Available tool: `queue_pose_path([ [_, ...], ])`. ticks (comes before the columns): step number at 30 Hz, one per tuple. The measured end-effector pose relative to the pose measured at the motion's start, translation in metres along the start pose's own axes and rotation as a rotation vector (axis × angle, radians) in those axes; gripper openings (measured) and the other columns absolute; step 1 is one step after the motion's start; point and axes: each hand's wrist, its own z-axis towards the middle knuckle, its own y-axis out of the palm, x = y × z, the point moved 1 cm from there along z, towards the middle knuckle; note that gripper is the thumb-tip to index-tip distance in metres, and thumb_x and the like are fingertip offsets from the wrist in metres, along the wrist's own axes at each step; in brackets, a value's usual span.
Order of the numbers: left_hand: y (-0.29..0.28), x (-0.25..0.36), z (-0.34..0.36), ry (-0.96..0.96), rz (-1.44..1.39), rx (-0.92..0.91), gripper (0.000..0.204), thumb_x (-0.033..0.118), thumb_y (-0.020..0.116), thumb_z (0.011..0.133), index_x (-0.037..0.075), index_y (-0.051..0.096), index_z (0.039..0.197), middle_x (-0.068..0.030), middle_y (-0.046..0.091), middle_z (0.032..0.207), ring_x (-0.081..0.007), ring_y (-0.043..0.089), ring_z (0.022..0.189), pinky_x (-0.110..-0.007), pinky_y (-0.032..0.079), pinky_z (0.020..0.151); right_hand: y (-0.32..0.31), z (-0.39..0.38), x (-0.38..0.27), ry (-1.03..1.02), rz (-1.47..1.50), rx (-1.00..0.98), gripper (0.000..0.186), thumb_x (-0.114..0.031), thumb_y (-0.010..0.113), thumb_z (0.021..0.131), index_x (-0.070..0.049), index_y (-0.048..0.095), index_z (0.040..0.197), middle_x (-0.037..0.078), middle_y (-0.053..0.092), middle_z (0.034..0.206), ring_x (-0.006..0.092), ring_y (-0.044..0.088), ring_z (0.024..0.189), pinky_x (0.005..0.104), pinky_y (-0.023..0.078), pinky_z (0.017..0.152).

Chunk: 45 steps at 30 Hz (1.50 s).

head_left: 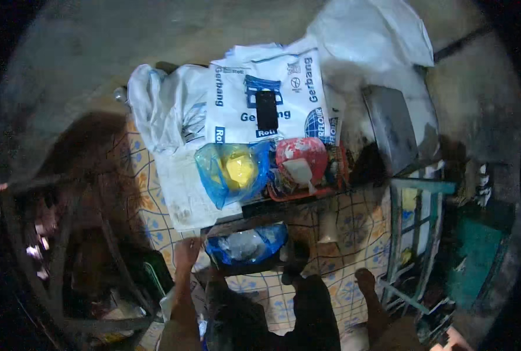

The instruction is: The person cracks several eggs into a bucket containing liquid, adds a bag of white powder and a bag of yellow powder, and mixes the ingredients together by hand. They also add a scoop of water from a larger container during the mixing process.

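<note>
My left hand hangs beside the left side of a dark box lined with blue plastic. Whitish contents fill the box's lining. That hand's fingers are too dim and small to show whether they grip anything. To the right, over the patterned floor, my right hand hangs with nothing visible in it, its fingers loosely apart. Ahead of the box stands a blue plastic bag holding something yellow. Right of the bag, a red scoop-like thing dusted with white lies in an orange-rimmed basket.
A black phone lies on printed white sacks. More white sacking is at left. A metal-framed rack and a green box stand at right. Dark frames crowd the left. Tiled sheeting covers the floor.
</note>
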Motion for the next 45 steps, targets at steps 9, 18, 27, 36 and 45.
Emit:
queue_pose_path([
  [9,0.064,0.268,0.309,0.246,0.058,0.299,0.091,0.071,0.062,0.074,-0.002,0.051,0.126,-0.0247,0.055,0.12,-0.0422,0.055,0.112,-0.049,0.046,0.092,0.126,-0.159,-0.113,0.516,0.664,-0.28,0.018,-0.028,0.06,0.088,-0.011,0.066,0.092,0.008,0.068,0.091,0.0254,0.066,0.07,0.038,0.051,0.063],
  [18,0.13,0.304,0.381,0.085,0.313,0.351,0.128,0.075,0.073,0.053,-0.012,0.03,0.136,-0.0275,0.036,0.137,-0.0406,0.04,0.127,-0.054,0.043,0.095,0.197,-0.204,-0.144,0.729,0.502,-0.254,0.037,-0.043,0.058,0.09,-0.008,0.069,0.089,0.009,0.069,0.088,0.0245,0.067,0.077,0.0349,0.053,0.072],
  [27,0.11,0.288,0.408,0.041,0.356,0.15,0.106,0.046,0.083,0.047,-0.009,0.039,0.127,-0.0237,0.053,0.125,-0.0376,0.056,0.116,-0.045,0.047,0.097,0.186,-0.147,-0.165,0.881,0.698,-0.211,0.017,-0.024,0.059,0.088,-0.01,0.067,0.092,0.01,0.068,0.087,0.0275,0.067,0.076,0.038,0.053,0.067],
  [36,0.07,0.22,0.404,0.22,-0.223,-0.272,0.084,0.017,0.08,0.054,-0.017,0.029,0.112,-0.0136,0.061,0.079,-0.0197,0.06,0.063,-0.036,0.05,0.049,0.24,-0.238,-0.133,0.759,0.746,0.069,0.018,-0.016,0.061,0.091,0.0,0.065,0.098,0.009,0.067,0.082,0.0179,0.066,0.07,0.0324,0.056,0.064],
  [45,-0.023,0.26,0.136,0.408,-0.121,-0.397,0.045,0.01,0.076,0.066,0.002,0.054,0.105,-0.0058,0.063,0.078,-0.0182,0.061,0.065,-0.032,0.052,0.063,0.186,-0.388,-0.279,0.842,0.914,0.411,0.031,-0.026,0.059,0.093,0.004,0.065,0.099,0.013,0.069,0.081,0.0177,0.069,0.075,0.0345,0.056,0.066],
])
